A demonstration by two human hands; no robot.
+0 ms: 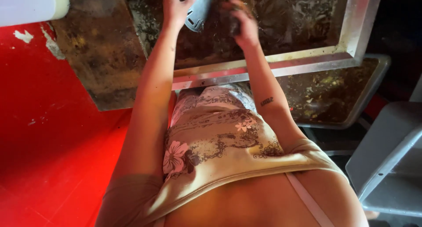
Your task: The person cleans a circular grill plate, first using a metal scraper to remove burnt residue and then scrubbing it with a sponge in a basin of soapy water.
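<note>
My left hand grips a grey slotted metal spatula at the top of the view, its blade lying over a large, dirty metal tray. My right hand is closed around a small dark object, too dim to identify, held just right of the spatula blade above the same tray. Both arms reach forward from my body over the tray's near rim. The tray's inside is coated with dark greasy residue.
A second soiled metal tray sits lower at the right, partly under the first. A stained brown board lies left of the trays. The floor is red. A grey plastic bin stands at the right edge; a white container sits top left.
</note>
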